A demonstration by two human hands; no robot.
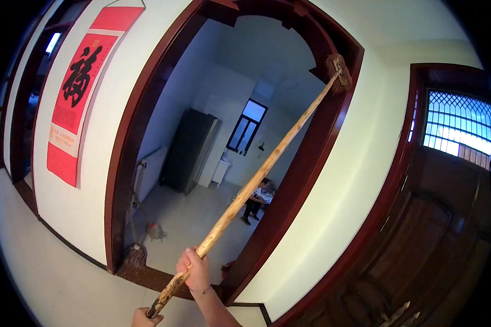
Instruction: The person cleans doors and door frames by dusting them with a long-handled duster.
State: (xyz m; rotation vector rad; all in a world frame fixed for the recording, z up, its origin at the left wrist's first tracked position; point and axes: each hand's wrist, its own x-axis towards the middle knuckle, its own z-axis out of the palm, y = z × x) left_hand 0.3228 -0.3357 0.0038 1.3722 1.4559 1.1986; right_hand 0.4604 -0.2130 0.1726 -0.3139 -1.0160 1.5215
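A push broom with a long wooden handle (245,191) slants up across the head view. Its head (341,75), with reddish-brown bristles, is up at the top right of the dark red arch frame (311,182) and seems to touch it. My right hand (195,271) is wrapped round the lower part of the handle. Below it, at the bottom edge of the view, my left hand (146,318) grips the dark, worn end; part of this hand is cut off.
Mops (136,255) lean by the arch's left foot. Through the opening are a dark refrigerator (191,150) and a seated person (255,201). A red scroll (81,90) hangs on the left wall; a dark wooden door (420,223) stands at right.
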